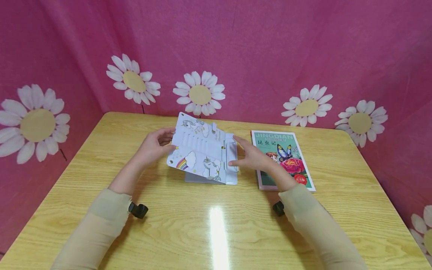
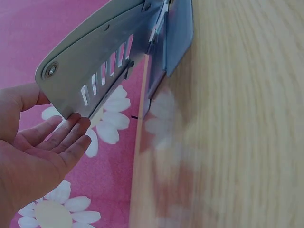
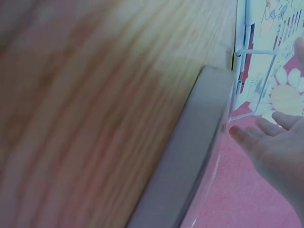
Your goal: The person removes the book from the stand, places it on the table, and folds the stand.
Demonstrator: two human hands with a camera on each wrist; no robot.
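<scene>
A white book stand (image 1: 199,150) printed with unicorns and a rainbow stands on the table, its panel tilted up from a flat base. My left hand (image 1: 156,147) holds the panel's left edge, thumb on the printed front and fingers behind. From the left wrist view, the grey back of the panel (image 2: 95,66) shows a row of slots, with the left fingers (image 2: 71,133) at its edge. My right hand (image 1: 251,154) is at the stand's right side, thumb and fingers spread. The right wrist view shows its fingers (image 3: 270,133) fairly straight near the wire page holder (image 3: 259,52).
A green-covered book (image 1: 281,159) with a butterfly and a flower lies just right of the stand, partly under my right forearm. The wooden table (image 1: 175,232) meets a pink curtain (image 1: 249,56) with daisies at the back. Black wrist straps (image 1: 138,210) show at both sleeves.
</scene>
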